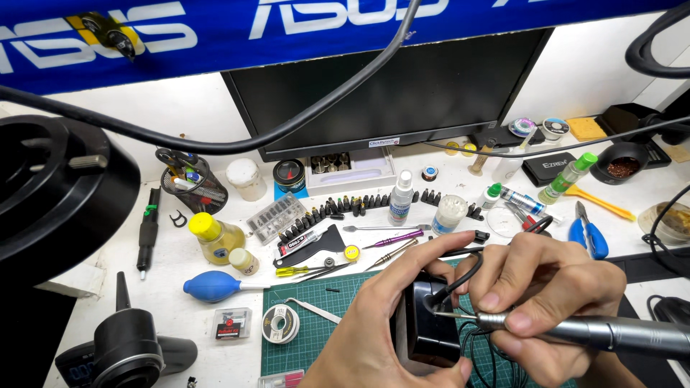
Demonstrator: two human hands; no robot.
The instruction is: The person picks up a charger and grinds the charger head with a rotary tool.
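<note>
Bottles and screwdrivers crowd the bench beyond; your left hand grips the black box, your right hand pinches the tool, lying crosswise, tip pointing left.

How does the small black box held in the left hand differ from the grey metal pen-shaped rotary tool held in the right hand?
The small black box is blocky and dark; the grey metal pen-shaped rotary tool is long, slim and shiny. The box stands upright on the green cutting mat in the left hand; the tool lies nearly level in the right hand. A black cable leaves the box. The tool's tip meets the box.
</note>
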